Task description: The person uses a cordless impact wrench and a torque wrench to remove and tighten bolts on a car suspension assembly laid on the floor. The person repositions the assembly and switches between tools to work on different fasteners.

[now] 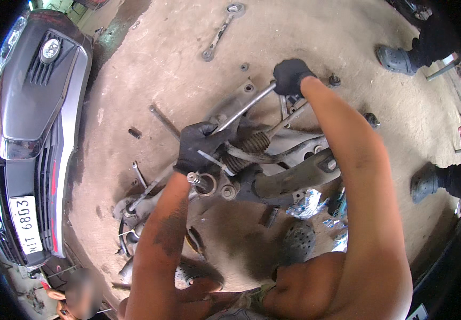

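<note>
Clearly, the long silver metal bar (pixel 249 106) runs from the black-gloved left hand (pixel 197 148) toward two o'clock, its far end inside the clenched black-gloved right hand (pixel 293 78). The left curls round its near end, forearm (pixel 166 218) aimed at one o'clock; the right arm (pixel 366 154) points toward eleven. A black ribbed rubber boot (pixel 254 143) lies at three from the left.

Bare floor (pixel 129 85) is stretching between the car front (pixel 33 90) and the left hand (pixel 199 146), leaving room to pass, with a short dark piece (pixel 134 132) and a bar (pixel 163 121) partly obstructing it. A metal rod (pixel 246 108) is spanning the gap between that hand and the right hand (pixel 293 78), blocking it. Below the rod, a ribbed boot (pixel 255 143) and a curved tube (pixel 294 177) are crowding the space. A co-worker's shoes (pixel 425 183) are obstructing the right side.
</note>
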The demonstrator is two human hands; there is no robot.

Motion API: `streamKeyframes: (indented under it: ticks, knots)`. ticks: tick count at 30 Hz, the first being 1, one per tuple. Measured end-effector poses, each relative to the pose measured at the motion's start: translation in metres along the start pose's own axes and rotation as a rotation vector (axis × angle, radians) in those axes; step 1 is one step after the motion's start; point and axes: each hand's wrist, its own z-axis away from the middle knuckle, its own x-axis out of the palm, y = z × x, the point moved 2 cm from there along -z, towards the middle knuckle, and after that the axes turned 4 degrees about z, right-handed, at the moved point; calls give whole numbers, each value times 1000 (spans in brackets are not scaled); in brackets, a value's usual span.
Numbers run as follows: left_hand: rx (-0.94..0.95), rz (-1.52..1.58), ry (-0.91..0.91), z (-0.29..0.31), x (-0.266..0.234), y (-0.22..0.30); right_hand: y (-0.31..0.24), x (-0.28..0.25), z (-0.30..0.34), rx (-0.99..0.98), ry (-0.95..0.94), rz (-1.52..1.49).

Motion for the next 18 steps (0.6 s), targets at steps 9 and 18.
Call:
streamKeyframes:
  ticks: [9,18]
  knots:
    - [281,-70,156,-6,-8,-34,2,-25,38,-107,-11,64]
    - [202,115,113,-7,-8,-33,25,-34,113,-251,-298,-458]
